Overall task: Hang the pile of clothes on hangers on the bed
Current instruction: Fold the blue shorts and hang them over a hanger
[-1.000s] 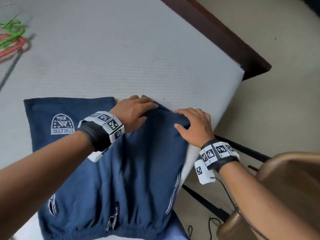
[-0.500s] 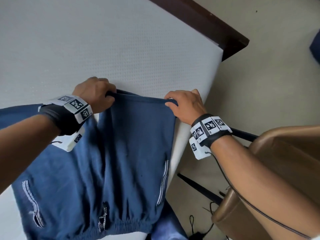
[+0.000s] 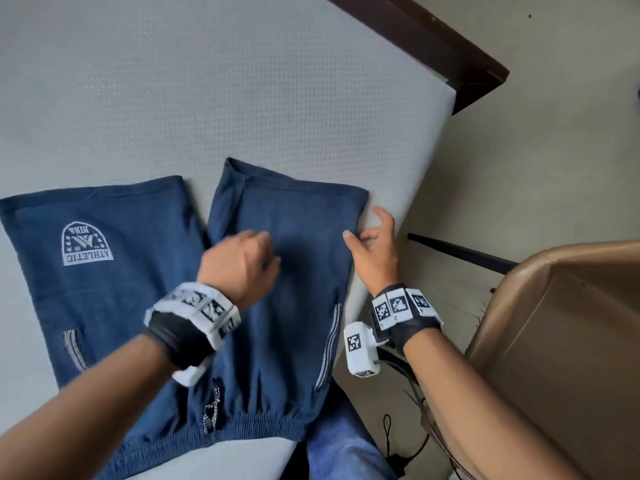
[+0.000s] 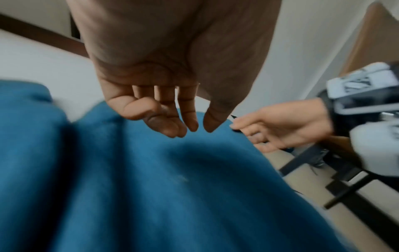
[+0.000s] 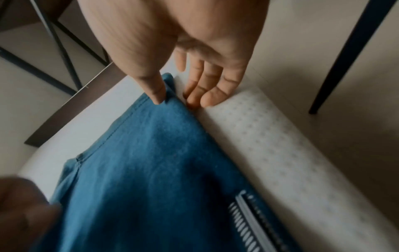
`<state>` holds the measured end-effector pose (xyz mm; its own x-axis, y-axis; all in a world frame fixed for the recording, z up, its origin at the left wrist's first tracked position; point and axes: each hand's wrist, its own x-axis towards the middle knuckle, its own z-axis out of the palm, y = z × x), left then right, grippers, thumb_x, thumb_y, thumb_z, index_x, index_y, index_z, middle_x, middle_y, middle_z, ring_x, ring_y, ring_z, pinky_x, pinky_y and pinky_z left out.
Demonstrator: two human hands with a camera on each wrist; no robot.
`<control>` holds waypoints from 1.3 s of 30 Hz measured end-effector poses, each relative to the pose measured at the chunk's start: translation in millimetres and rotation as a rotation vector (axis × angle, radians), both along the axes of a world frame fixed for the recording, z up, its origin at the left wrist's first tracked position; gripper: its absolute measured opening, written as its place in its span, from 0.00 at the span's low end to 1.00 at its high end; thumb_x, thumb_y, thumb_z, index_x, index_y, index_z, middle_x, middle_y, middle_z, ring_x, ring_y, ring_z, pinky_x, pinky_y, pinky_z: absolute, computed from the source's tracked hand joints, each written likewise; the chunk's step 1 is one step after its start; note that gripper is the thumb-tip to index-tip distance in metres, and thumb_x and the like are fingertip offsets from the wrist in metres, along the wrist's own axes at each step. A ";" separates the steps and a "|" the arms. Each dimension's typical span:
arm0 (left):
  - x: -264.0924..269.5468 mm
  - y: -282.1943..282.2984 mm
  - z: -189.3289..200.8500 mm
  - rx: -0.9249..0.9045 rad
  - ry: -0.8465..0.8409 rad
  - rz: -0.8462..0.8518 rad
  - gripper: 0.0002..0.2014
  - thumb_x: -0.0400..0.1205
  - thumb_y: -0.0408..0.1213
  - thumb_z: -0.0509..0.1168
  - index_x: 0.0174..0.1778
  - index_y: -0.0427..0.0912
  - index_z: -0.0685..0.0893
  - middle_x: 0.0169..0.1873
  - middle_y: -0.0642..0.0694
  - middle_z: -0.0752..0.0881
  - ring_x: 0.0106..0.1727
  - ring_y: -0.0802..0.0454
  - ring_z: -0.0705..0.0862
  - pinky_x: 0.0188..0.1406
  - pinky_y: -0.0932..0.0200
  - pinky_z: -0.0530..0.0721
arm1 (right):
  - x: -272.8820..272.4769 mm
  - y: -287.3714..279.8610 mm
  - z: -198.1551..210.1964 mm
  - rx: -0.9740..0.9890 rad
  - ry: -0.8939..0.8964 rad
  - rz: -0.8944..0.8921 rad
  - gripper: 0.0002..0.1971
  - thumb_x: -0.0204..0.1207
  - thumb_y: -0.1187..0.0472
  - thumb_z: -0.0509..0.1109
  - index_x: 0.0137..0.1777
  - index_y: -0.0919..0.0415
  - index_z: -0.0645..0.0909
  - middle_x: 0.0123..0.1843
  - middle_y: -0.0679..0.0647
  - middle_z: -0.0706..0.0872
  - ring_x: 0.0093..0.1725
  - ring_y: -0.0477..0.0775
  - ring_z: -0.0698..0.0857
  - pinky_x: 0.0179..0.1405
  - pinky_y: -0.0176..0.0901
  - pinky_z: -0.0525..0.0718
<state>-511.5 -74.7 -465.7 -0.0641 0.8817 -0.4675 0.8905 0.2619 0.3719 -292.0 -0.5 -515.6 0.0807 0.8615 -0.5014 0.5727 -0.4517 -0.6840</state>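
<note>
Nearest, the elastic waistband of the navy shorts [image 3: 263, 306] is being seen at the mattress [image 3: 242, 98] edge, the garment lying flat with both legs spread. The left hand [image 3: 242, 261] is being held just above the right leg, fingers loosely curled and empty. The right hand [image 3: 375, 244] is being held slack beside that leg's outer edge (thumb touching the fabric). A brown chair [image 3: 554, 341] is standing alongside. "ATHLETIC" is being shown upside down on the left leg's badge [image 3: 86, 244]; the dark bed frame [image 3: 433, 43] lies beyond.

"ATHLETIC" badge, upside down, on blue shorts [image 3: 138, 271] left leg
</note>
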 end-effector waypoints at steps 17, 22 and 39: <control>171.4 -167.9 -21.3 -0.346 -0.057 0.343 0.23 0.73 0.37 0.64 0.64 0.47 0.67 0.60 0.47 0.69 0.57 0.41 0.78 0.40 0.43 0.82 | -0.5 1.8 12.4 -0.113 0.225 0.074 0.15 0.66 0.58 0.74 0.49 0.67 0.86 0.49 0.63 0.93 0.49 0.63 0.92 0.55 0.72 0.88; 122.0 -186.0 -15.1 -0.195 -0.510 0.586 0.18 0.65 0.33 0.56 0.49 0.51 0.80 0.41 0.48 0.86 0.45 0.41 0.83 0.41 0.54 0.78 | -25.5 -4.6 49.7 -0.061 0.260 0.047 0.03 0.66 0.56 0.73 0.39 0.49 0.88 0.43 0.50 0.93 0.44 0.56 0.90 0.56 0.69 0.88; -115.9 -339.4 -11.0 -0.058 -0.305 1.278 0.29 0.75 0.29 0.66 0.74 0.45 0.70 0.51 0.44 0.84 0.52 0.40 0.85 0.59 0.42 0.83 | -318.1 -137.7 66.9 0.115 0.257 0.984 0.26 0.83 0.57 0.70 0.81 0.56 0.74 0.40 0.49 0.86 0.46 0.49 0.84 0.60 0.52 0.85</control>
